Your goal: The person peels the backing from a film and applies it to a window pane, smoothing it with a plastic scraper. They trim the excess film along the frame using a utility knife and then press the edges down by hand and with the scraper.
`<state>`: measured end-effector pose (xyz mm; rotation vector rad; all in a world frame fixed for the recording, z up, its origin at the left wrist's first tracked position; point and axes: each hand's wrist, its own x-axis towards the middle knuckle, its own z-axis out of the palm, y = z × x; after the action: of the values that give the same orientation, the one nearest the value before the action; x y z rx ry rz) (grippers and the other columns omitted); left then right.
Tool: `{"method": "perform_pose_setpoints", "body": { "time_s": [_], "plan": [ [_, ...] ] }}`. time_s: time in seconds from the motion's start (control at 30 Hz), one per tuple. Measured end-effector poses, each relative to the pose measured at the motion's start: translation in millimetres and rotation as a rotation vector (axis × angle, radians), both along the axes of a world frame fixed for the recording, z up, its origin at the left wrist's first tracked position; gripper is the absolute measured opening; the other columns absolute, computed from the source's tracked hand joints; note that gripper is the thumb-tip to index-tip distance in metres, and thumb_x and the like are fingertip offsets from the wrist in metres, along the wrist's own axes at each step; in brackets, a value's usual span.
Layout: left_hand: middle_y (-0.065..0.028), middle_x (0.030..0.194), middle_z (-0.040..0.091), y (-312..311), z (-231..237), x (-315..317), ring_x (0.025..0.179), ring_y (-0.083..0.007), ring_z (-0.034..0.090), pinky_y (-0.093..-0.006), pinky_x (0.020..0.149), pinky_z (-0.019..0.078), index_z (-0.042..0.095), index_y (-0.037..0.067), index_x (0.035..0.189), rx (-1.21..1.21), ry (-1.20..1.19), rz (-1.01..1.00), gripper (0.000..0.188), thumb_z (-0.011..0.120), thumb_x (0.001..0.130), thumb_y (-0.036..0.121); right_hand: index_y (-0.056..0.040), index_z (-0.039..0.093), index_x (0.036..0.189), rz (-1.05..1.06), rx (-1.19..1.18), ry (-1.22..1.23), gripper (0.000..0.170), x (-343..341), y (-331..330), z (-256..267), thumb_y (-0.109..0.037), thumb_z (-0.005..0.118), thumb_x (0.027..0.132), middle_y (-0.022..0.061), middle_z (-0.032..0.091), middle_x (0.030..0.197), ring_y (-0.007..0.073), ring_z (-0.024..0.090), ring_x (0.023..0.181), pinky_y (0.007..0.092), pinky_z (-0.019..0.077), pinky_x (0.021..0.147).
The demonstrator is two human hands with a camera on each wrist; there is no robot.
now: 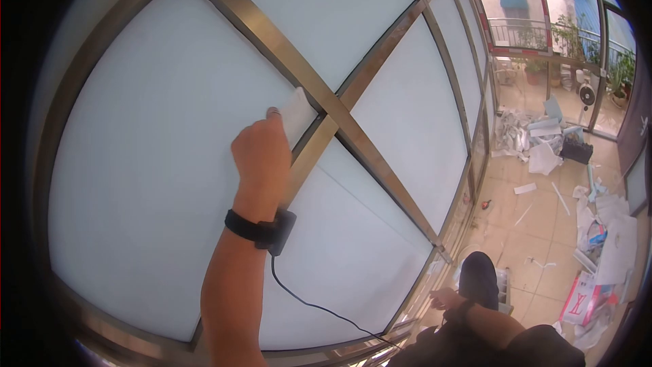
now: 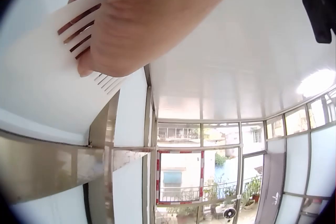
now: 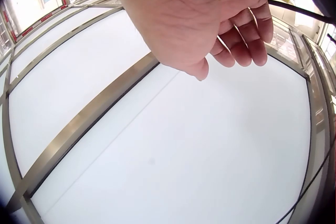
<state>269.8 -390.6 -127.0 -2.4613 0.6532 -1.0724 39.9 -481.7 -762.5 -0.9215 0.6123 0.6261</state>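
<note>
My left hand (image 1: 263, 153) grips a thin white sheet-like piece (image 1: 297, 117) against a frosted panel (image 1: 163, 143), beside the corner where the metal bars cross. In the left wrist view the hand (image 2: 139, 24) has its fingers curled round the slotted edge of this white piece (image 2: 39, 71); part of the fingers is hidden behind it. Low in the head view, my right hand (image 1: 446, 298) hangs near a dark-clothed knee and holds nothing. The right wrist view shows that hand (image 3: 194, 19) with loosely bent fingers, in front of a frosted panel (image 3: 210, 145).
Metal bars (image 1: 380, 166) divide the wall of panels. On the tiled floor (image 1: 506, 231) lie scattered papers and wrappings (image 1: 614, 238), a dark crate (image 1: 576, 150) and a pink-and-white bag (image 1: 581, 299). A fan (image 1: 586, 95) stands by the far glazing. A cable (image 1: 319, 309) runs from the left wrist.
</note>
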Motion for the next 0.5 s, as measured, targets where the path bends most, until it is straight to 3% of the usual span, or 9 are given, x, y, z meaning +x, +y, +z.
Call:
{"method": "perform_pose_setpoints", "body": {
  "time_s": [0.23, 0.4, 0.47, 0.5],
  "plan": [
    [-0.0150, 0.078, 0.070, 4, -1, 3, 0.075, -0.0336, 0.070, -0.0434, 0.064, 0.0544, 0.065, 0.002, 0.113, -0.007, -0.016, -0.034, 0.028, 0.056, 0.087, 0.006, -0.0019, 0.064, 0.099, 0.035, -0.021, -0.044, 0.034, -2, 1, -9, -0.035, 0.068, 0.092, 0.0100, 0.066, 0.081, 0.0214, 0.068, 0.073, 0.0301, 0.0523, 0.060],
    [-0.0159, 0.082, 0.071, 20, 15, 7, 0.078, -0.0345, 0.071, -0.0429, 0.068, 0.0555, 0.066, 0.003, 0.107, -0.149, 0.059, 0.077, 0.022, 0.057, 0.089, 0.010, -0.0009, 0.064, 0.100, 0.097, -0.014, -0.070, 0.034, 12, -5, -20, -0.034, 0.066, 0.094, 0.0092, 0.068, 0.084, 0.0214, 0.069, 0.075, 0.0317, 0.0549, 0.065],
    [-0.0166, 0.088, 0.073, 30, 31, 2, 0.082, -0.0347, 0.071, -0.0424, 0.074, 0.0563, 0.066, 0.002, 0.105, -0.626, -0.103, -0.158, 0.022, 0.059, 0.088, 0.015, -0.0001, 0.064, 0.100, 0.061, -0.032, 0.008, 0.035, 10, -6, -14, -0.034, 0.066, 0.093, 0.0088, 0.068, 0.084, 0.0222, 0.070, 0.076, 0.0330, 0.0551, 0.066],
    [-0.0166, 0.088, 0.073, 30, 35, 0, 0.082, -0.0347, 0.071, -0.0424, 0.074, 0.0563, 0.066, 0.002, 0.105, -0.626, -0.107, -0.162, 0.022, 0.059, 0.088, 0.015, -0.0001, 0.064, 0.100, 0.059, -0.032, 0.003, 0.035, 10, -6, -11, -0.034, 0.066, 0.093, 0.0088, 0.068, 0.084, 0.0222, 0.070, 0.076, 0.0330, 0.0551, 0.066]
  ]
}}
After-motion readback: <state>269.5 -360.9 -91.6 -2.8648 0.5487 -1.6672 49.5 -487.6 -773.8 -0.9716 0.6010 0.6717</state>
